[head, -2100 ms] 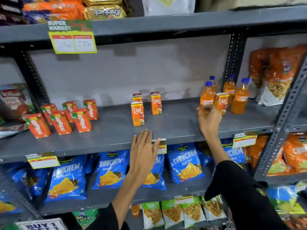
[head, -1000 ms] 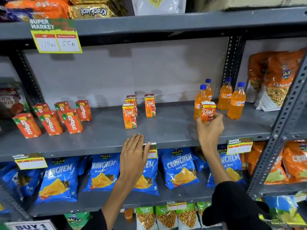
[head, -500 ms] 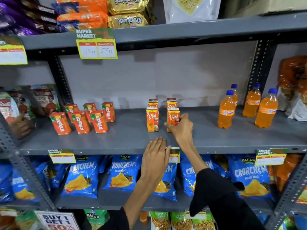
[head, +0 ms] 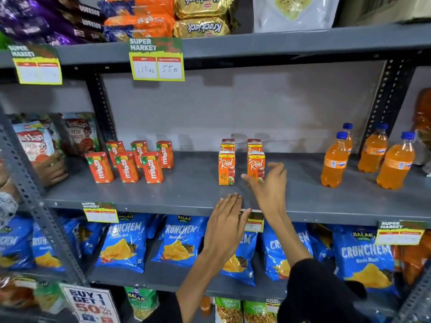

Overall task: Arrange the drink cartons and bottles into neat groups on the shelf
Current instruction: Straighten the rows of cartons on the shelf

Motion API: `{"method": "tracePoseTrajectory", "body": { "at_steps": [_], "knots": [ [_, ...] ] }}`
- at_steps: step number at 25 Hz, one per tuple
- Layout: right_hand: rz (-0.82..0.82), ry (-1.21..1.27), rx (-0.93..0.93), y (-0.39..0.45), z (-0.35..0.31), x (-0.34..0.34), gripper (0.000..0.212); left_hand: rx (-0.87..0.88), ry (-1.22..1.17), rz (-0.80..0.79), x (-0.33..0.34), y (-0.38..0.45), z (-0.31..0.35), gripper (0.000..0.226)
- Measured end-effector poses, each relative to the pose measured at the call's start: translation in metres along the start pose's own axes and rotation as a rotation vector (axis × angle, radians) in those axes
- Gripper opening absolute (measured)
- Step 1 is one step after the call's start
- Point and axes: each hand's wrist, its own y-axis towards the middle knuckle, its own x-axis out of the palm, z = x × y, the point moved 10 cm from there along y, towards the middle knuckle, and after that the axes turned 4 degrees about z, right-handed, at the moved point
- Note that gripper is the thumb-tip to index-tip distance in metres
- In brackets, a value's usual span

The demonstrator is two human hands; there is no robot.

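On the grey middle shelf (head: 191, 192) stand several orange Real juice cartons in a two-by-two block; the front left one (head: 226, 167) and the front right one (head: 256, 165) face me. My right hand (head: 269, 183) hovers just in front of the front right Real carton, fingers spread, holding nothing. My left hand (head: 226, 223) lies flat on the shelf's front edge, fingers apart. Several red Maaza cartons (head: 130, 163) form a group on the left. Several orange Fanta bottles (head: 370, 157) with blue caps stand at the right.
Another person's hand (head: 50, 170) holds a snack pack (head: 35, 141) at the far left. Blue Crunchem bags (head: 126, 243) fill the shelf below. Biscuit packs (head: 200, 17) lie on the top shelf. Price tags (head: 156, 59) hang from shelf edges. Grey uprights (head: 387, 101) frame the bay.
My right hand carried a Real carton from beside the bottles to the carton group, set it down at the front right and let go. The view shifted left.
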Motion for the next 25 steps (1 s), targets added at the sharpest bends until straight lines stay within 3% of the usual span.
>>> {"method": "tracePoseTrajectory", "body": {
  "at_steps": [3, 5, 13, 20, 25],
  "knots": [
    [0.129, -0.143, -0.221, -0.032, -0.043, -0.013, 0.065, -0.076, -0.170, 0.087, -0.036, -0.007, -0.025, 0.055],
    [0.095, -0.062, -0.291, -0.054, -0.074, 0.002, 0.056, -0.130, -0.227, 0.186, -0.071, -0.009, -0.056, 0.046],
    [-0.107, 0.172, -0.155, -0.103, -0.150, 0.139, 0.053, -0.420, -0.327, 0.359, -0.171, 0.007, -0.234, 0.033],
    [-0.259, 0.087, 0.054, -0.112, -0.174, 0.247, 0.069, -0.694, -0.400, 0.141, -0.122, 0.031, -0.360, 0.089],
    [-0.232, -0.144, 0.124, -0.111, -0.174, 0.268, 0.077, -0.705, -0.303, 0.090, -0.125, 0.042, -0.362, 0.065]
  ]
}}
